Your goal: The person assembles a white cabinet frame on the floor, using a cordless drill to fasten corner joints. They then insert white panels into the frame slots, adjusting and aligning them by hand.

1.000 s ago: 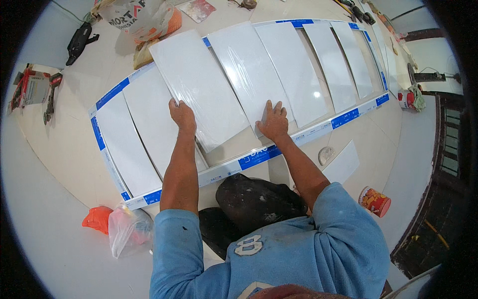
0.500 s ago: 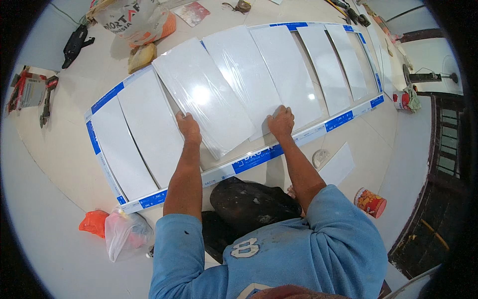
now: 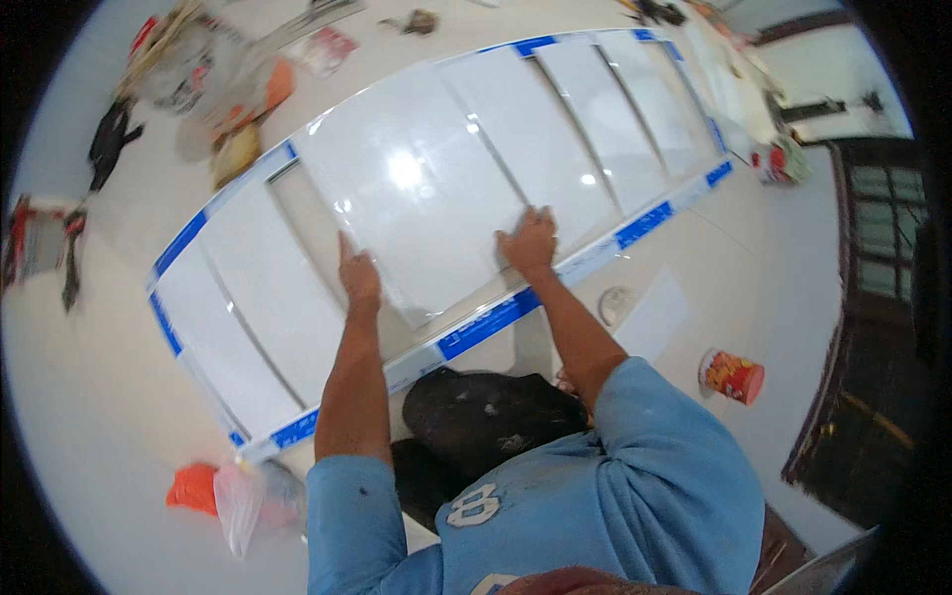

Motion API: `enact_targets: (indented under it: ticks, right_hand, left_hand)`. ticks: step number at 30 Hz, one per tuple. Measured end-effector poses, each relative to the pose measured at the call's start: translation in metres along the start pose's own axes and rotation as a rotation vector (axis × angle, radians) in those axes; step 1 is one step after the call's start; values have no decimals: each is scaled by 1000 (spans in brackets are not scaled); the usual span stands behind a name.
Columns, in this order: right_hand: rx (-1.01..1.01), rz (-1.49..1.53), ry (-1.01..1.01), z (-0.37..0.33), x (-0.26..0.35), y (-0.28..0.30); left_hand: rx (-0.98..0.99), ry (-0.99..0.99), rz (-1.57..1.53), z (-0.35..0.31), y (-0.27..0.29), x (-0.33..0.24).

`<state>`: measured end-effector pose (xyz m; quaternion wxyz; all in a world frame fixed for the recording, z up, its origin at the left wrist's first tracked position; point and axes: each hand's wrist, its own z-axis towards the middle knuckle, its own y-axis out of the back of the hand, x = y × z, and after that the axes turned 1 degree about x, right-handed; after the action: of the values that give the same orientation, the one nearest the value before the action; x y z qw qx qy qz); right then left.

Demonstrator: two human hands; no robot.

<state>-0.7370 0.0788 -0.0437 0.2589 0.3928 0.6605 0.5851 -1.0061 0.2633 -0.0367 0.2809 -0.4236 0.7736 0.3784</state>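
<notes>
Blue-taped frame (image 3: 486,325) around white panel (image 3: 387,208) | gap left of panel wider than half a second earlier | left hand (image 3: 359,274) at panel's left edge, grip can't be told; right hand (image 3: 531,243) open by panel's right side | sack (image 3: 213,84) beyond panel, far left; clear bag (image 3: 238,511) near left; red tub (image 3: 732,377) near right | panel's right edge faint; sack blurred

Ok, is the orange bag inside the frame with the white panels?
No, the orange bag lies outside the frame, next to a translucent plastic bag.
</notes>
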Motion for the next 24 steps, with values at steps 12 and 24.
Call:
enact_targets:
  ticks: [12,24]
  right_hand:
    - [-20,114,24,33,-9,18]
    - [-9,181,66,-26,30,2]
  left_hand:
    - [249,38,-609,14,-74,-17]
    - [6,6,-564,22,-18,12]
